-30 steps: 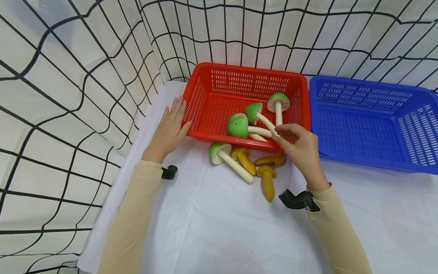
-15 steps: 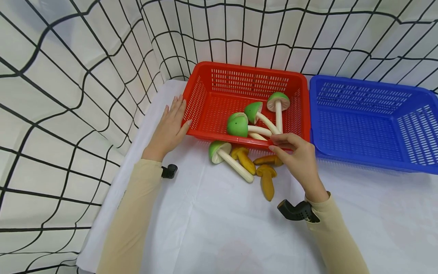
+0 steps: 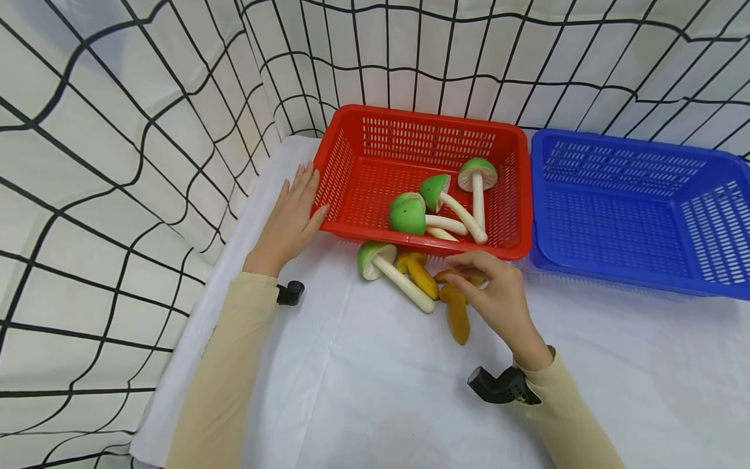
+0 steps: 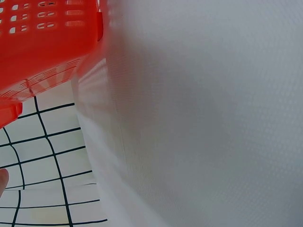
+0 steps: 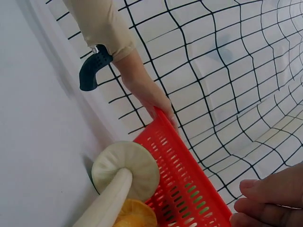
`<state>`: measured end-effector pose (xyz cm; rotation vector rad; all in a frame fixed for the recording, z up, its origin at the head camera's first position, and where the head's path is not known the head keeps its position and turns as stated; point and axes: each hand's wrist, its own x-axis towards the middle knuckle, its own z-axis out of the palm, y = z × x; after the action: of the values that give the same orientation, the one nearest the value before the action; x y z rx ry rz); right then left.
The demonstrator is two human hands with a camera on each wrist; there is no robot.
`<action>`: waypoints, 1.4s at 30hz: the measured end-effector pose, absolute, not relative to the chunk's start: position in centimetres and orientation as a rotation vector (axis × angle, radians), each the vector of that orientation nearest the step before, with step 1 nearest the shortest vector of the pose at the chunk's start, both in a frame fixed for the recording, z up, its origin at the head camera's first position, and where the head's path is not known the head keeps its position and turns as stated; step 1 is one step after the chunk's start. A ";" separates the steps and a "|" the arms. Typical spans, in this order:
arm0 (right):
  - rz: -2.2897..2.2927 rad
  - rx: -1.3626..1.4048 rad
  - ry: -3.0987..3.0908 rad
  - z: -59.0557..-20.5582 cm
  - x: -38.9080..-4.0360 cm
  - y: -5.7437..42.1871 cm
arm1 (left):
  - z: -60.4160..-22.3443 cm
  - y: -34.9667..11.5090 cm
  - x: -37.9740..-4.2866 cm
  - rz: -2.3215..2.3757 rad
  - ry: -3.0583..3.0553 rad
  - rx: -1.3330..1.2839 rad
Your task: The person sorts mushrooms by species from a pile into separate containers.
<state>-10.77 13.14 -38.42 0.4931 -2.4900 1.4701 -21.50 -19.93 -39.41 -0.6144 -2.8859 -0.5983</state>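
My left hand (image 3: pixel 285 218) rests with straight fingers against the left end of the red basket (image 3: pixel 351 163); in the right wrist view its fingers are partly behind the rim. My right hand (image 3: pixel 495 286) hovers over the yellow-brown mushrooms, thumb and fingertips slightly apart with nothing seen between them. Beneath its fingertips lies a partly hidden brown mushroom (image 3: pixel 443 276). Beside it are an ochre mushroom (image 3: pixel 458 319) and a yellow one (image 3: pixel 423 277). A green-capped mushroom (image 3: pixel 404 283) with a long white stem lies to their left. Several more green-capped mushrooms (image 3: pixel 434 189) lie inside the basket.
A blue basket (image 3: pixel 615 221) stands directly right of the red one. Black wire grid panels (image 3: pixel 387 71) with white sheeting behind rise at the back and left. White cloth (image 3: pixel 363 391) covers the table.
My right hand has let go of a green-capped mushroom's stem in the red basket, then drawn back over the front rim to the brown mushrooms. The left hand has stayed put.
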 end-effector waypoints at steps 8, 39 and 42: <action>1.494 0.605 -2.540 -39.4 -10.1 11.9 | -39.4 -20.0 -21.5 -0.600 -2.883 -0.617; 1.153 0.597 -2.777 -42.9 -10.0 9.7 | -39.4 -19.8 -21.5 -0.638 -2.870 -0.613; 1.119 0.623 -2.751 -43.1 -10.0 9.6 | -39.4 -19.8 -21.5 -0.641 -2.869 -0.613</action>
<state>-10.00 9.62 -43.12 0.6225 -2.7510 1.1188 -21.49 -19.84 -39.41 -0.6134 -2.8688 -0.6409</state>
